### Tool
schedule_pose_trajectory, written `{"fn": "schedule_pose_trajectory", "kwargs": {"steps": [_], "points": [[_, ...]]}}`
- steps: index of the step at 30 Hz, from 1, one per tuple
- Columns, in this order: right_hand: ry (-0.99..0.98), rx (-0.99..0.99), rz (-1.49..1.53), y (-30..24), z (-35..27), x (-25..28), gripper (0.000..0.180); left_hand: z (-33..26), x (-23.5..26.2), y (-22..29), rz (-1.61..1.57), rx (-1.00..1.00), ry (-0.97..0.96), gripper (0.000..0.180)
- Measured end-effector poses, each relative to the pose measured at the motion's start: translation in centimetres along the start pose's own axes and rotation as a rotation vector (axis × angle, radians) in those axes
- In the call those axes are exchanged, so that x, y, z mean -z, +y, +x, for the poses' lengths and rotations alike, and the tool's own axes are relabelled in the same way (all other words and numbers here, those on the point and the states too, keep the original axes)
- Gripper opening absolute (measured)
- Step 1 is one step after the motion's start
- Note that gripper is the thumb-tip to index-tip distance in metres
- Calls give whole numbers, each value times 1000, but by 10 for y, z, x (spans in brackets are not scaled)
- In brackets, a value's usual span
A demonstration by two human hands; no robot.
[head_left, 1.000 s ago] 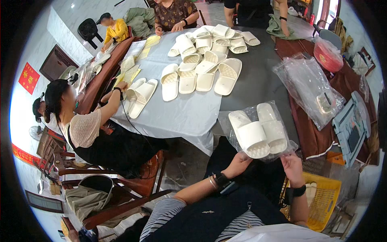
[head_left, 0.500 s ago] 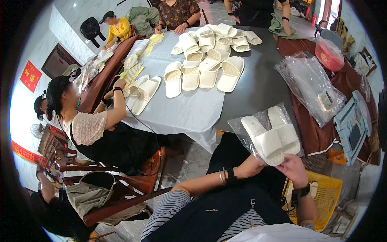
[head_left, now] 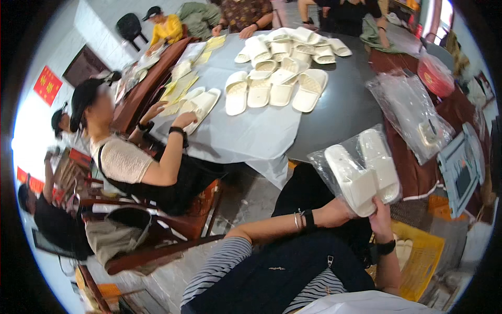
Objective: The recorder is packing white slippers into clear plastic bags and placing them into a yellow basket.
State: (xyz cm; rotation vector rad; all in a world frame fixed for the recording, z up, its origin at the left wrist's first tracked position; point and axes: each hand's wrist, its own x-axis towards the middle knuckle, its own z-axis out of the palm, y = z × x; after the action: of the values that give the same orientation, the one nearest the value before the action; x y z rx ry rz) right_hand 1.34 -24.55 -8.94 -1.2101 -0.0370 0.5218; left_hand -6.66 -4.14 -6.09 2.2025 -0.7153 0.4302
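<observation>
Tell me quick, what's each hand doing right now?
Left hand: closed on the near end of the white slippers, partly inside the clear plastic bag.
Right hand: gripping the same slippers from below.

2 white slide slippers (head_left: 363,172) side by side inside a clear plastic bag (head_left: 327,159), tilted, right of frame centre
</observation>
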Motion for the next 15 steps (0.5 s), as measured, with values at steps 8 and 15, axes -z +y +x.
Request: {"fn": "schedule_pose_trajectory", "kwargs": {"steps": [8,15], "points": [[181,48,209,-35,-20,75,52,15,17,20,119,-34,-19,64],[397,362,-350,-49,-110,219,54,52,28,-15,155,25,141,60]]}}
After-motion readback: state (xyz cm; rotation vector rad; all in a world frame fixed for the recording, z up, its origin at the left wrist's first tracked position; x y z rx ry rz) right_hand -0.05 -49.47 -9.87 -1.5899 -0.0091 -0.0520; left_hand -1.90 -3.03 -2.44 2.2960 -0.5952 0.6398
